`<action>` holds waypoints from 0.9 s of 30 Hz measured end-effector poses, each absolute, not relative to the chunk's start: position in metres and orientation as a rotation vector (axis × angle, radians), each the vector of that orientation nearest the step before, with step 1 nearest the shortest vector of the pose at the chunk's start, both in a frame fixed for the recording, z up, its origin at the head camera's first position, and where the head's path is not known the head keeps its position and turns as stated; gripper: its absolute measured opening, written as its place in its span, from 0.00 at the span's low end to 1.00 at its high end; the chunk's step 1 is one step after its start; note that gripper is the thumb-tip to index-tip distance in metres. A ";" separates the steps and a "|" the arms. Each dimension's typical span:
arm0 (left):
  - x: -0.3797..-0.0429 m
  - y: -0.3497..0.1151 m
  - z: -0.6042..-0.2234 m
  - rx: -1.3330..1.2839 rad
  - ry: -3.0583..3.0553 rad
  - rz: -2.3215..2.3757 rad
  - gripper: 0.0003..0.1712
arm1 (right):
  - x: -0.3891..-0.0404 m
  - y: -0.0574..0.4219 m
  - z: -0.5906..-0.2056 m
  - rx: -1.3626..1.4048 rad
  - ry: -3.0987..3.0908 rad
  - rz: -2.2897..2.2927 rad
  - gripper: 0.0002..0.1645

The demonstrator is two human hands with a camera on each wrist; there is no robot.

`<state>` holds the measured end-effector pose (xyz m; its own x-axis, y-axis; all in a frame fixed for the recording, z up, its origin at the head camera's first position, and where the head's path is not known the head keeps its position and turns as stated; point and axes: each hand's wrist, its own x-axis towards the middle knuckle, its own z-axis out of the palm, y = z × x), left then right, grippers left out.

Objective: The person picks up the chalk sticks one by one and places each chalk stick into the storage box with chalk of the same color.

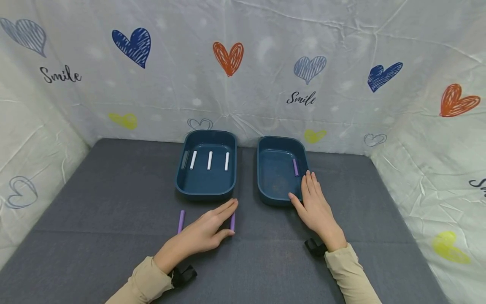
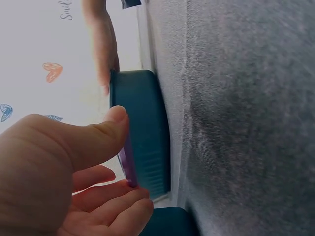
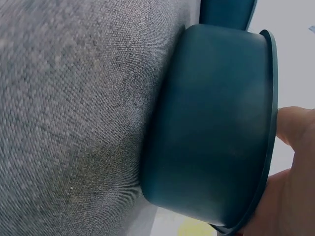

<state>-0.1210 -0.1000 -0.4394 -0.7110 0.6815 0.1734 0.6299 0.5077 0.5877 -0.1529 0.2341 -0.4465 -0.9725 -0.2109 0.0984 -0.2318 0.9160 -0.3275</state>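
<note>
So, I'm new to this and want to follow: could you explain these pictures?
No machine here, just a person working bare-handed. The wide picture comes from a head camera; the sideways close-ups, from wrist cameras. On the grey fabric surface, the left dark-blue, rounded rectangular, plastic-looking tray holds three thin white sticks; the matching right tray holds one thin purple stick. Another purple stick lies on the fabric. The left hand holds a third purple stick between thumb and fingertips; the right hand touches the right tray's rim.
</note>
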 end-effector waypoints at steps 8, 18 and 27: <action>-0.123 -0.095 -0.435 1.185 2.662 0.985 0.42 | -0.153 0.234 -0.447 0.359 -3.009 0.509 0.45; -0.128 -0.089 -0.429 1.195 2.659 1.003 0.42 | -0.151 0.233 -0.446 0.349 -3.008 0.515 0.41; -0.136 -0.080 -0.420 1.217 2.667 0.998 0.42 | -0.152 0.232 -0.446 0.345 -3.008 0.509 0.41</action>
